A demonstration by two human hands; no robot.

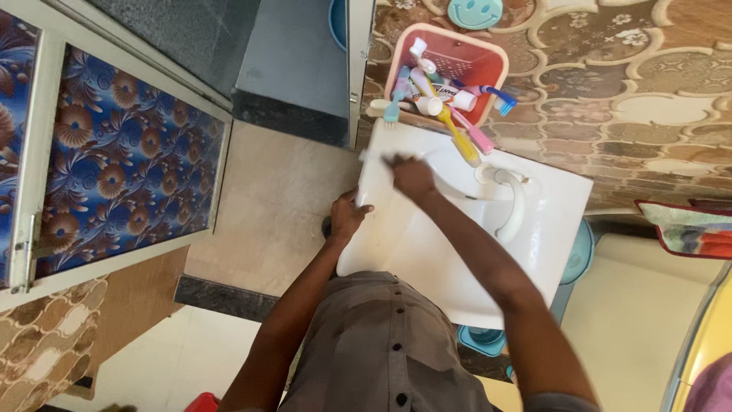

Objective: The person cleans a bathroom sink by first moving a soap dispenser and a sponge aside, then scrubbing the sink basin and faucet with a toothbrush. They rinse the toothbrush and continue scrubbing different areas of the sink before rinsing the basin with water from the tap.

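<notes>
Head view: right hand fingers closed, rubbing washbasin rim by faucet, left hand gripping basin edge; scrubbing seems midway.

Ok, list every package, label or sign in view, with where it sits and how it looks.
Tube: lies in the pink basket above the sink, white with a printed red and dark label.
Smiley sticker: on the patterned wall above the basket, round, light blue.
No screens.
</notes>
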